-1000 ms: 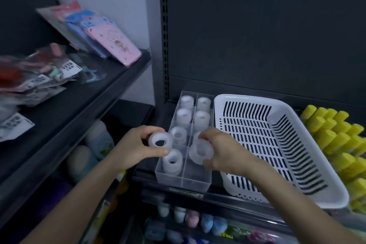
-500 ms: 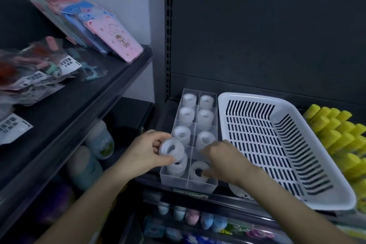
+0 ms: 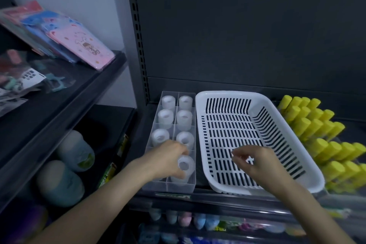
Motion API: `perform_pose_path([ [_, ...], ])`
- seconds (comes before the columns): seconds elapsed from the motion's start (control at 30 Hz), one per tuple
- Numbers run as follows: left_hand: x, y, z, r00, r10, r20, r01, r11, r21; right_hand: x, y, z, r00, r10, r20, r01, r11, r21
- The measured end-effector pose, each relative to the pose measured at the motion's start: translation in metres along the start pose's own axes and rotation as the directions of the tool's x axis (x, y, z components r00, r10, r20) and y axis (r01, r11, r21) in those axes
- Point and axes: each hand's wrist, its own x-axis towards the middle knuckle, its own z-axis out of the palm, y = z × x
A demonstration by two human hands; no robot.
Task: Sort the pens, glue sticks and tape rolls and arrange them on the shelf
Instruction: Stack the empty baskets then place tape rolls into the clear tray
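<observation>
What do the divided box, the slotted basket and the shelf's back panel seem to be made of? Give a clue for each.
Divided box: clear, glossy plastic; the tape rolls show through its walls. Slotted basket: white moulded plastic, smooth, with rows of regular slots. Back panel: dark grey, matte, probably painted metal, though the look alone cannot settle it.

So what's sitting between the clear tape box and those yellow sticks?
A white slotted basket, with the right hand over it, as the head view shows.
</observation>
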Motion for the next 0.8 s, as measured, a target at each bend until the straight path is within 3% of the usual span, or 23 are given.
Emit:
perform_pose_path([
  [0.37, -0.003, -0.003, 0.004, 0.999, 0.039, -0.013, -0.035, 0.969, 0.245, 0.001, 0.012, 0.002, 0.999, 0.01, 0.044, -0.012, 0.999, 0.032],
  [0.47, 0.0, -0.005, 0.001, 0.998, -0.004, -0.055, 0.009, 0.995, 0.096, 0.003, 0.021, -0.006, 1.0, 0.024, -0.001, -0.024, 1.0, 0.012],
  [0.6, 0.014, 0.016, -0.002, 0.941, -0.093, -0.327, 0.066, 0.994, -0.092, 0.007, 0.046, -0.021, 0.988, 0.112, -0.108, -0.121, 0.99, -0.078],
  [0.8, 0.037, 0.045, 0.008, 0.948, -0.255, -0.188, 0.187, 0.93, -0.316, 0.004, 0.086, -0.035, 0.951, 0.284, -0.12, -0.308, 0.876, -0.371],
])
